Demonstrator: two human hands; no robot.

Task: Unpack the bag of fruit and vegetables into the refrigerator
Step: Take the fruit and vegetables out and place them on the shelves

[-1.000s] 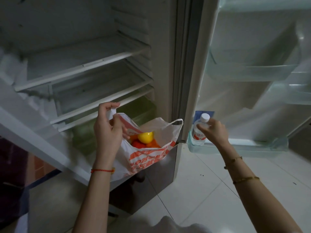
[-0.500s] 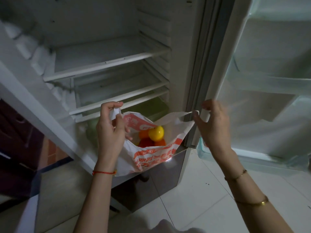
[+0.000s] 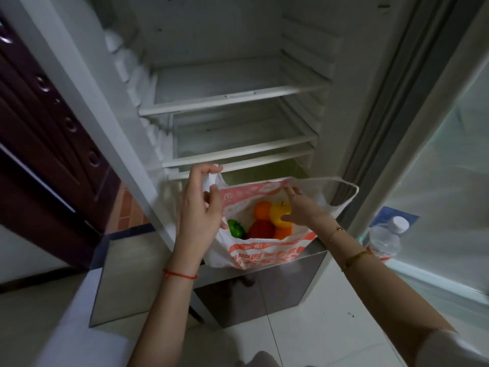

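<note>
Before the open white refrigerator (image 3: 238, 83), whose bare shelves leave wide room, a white-and-orange plastic bag (image 3: 264, 254) hangs at the lowest shelf's edge. Her left hand (image 3: 198, 207) pinches its handle; her right hand (image 3: 301, 210) curls round a yellow fruit (image 3: 277, 211) among orange, red and green produce inside.

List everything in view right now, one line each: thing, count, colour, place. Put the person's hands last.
thin plastic carrier bag: 1, white with orange print, held open in front of the fridge's lower shelves
round yellow fruit: 1, yellow, top of the pile in the bag
orange fruits: 2, orange, in the bag
red fruit: 1, red, middle of the bag
green vegetable: 1, green, bag's left side
fridge shelves: 3, white-edged, bare
clear plastic water bottle: 1, white cap, red label, bottom door bin
left hand: pinches the bag's left handle
right hand: inside the bag, thumb on the yellow fruit
</note>
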